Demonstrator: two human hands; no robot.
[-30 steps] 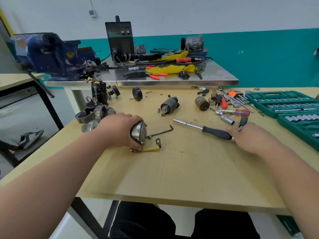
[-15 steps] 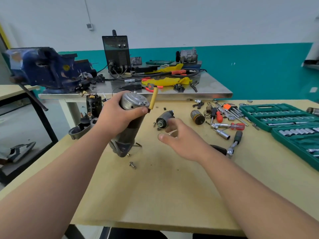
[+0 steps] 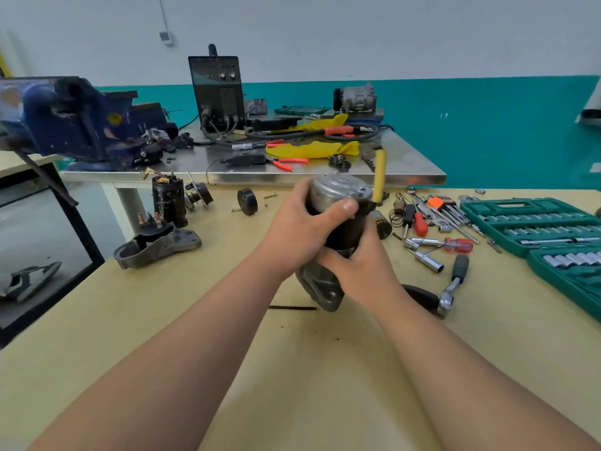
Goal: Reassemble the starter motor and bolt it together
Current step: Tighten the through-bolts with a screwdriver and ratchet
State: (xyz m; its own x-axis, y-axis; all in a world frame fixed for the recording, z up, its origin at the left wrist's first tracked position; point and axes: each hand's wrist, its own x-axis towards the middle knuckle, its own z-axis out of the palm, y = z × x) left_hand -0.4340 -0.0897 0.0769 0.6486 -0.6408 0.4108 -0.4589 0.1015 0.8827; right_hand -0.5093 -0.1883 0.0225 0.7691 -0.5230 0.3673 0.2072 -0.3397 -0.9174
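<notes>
Over the bench [image 3: 292, 369], I saw the right hand [image 3: 361, 268], open and apart half a second before, curled round the lower body of the motor [image 3: 338, 192]. The left hand [image 3: 302, 232] gripped it under the silver cap. The motor was held upright: grey nose down, black barrel, yellow lead [image 3: 379, 174] up. Markings on the welder [image 3: 216, 89] behind were too blurred to read.
</notes>
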